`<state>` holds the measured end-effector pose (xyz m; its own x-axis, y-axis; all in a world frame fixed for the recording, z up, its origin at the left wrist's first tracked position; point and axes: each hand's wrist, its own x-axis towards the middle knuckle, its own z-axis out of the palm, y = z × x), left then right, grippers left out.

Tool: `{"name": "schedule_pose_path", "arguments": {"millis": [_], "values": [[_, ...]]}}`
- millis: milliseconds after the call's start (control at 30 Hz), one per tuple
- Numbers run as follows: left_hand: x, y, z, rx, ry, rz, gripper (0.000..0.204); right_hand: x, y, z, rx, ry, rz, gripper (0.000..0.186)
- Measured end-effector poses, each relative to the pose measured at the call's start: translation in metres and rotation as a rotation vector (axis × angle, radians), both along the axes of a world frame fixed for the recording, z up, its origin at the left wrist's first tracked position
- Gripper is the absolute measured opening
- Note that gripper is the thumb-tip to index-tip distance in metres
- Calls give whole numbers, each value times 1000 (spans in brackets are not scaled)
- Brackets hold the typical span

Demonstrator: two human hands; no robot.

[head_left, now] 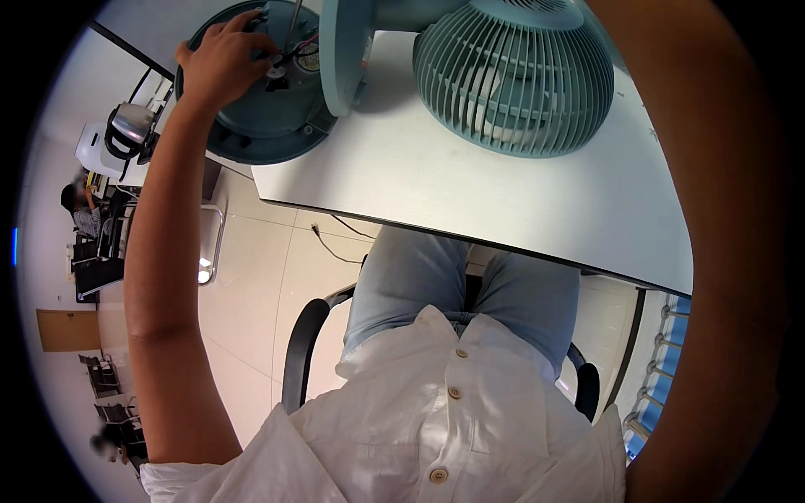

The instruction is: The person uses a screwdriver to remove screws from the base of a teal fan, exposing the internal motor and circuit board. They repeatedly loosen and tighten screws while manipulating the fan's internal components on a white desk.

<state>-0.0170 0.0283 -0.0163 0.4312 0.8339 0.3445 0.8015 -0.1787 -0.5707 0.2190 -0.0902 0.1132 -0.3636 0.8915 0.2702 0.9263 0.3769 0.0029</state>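
A teal desk fan lies on its side at the far edge of the view. Its round base (268, 138) faces me with the underside exposed, showing wires and a metal part (309, 57). My left hand (225, 63) is on that base, fingers spread and bent over it, thumb and forefinger close to the inner parts. A thin metal shaft (293, 25) stands over the base; its upper end is out of view. On the right lies the fan's caged head (516, 92). My right forearm (713, 168) reaches up past the top edge, so my right hand is outside the picture.
The white table (503, 193) has a dark front edge just beyond my lap. Chair armrests (306, 352) flank me. A cable (331, 247) lies on the tiled floor. At far left are a kettle (130, 130), chairs and other people. A blue-and-white thing (662, 369) is at right.
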Motion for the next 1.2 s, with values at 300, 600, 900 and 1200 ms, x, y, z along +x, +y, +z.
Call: {"name": "schedule_pose_path", "arguments": {"millis": [300, 600, 900, 1200], "values": [[7, -9, 0, 48, -1, -28, 23, -1, 0, 2, -47, 13, -11, 23], [10, -14, 5, -24, -81, -23, 22, -5, 4, 9, -159, 64, -45, 24], [16, -22, 10, -69, -115, 5, 25, -12, 45, 8, -430, 205, -168, 26], [19, -25, 12, -81, -132, 3, 24, -34, 42, 6, -530, 146, -480, 30]]}}
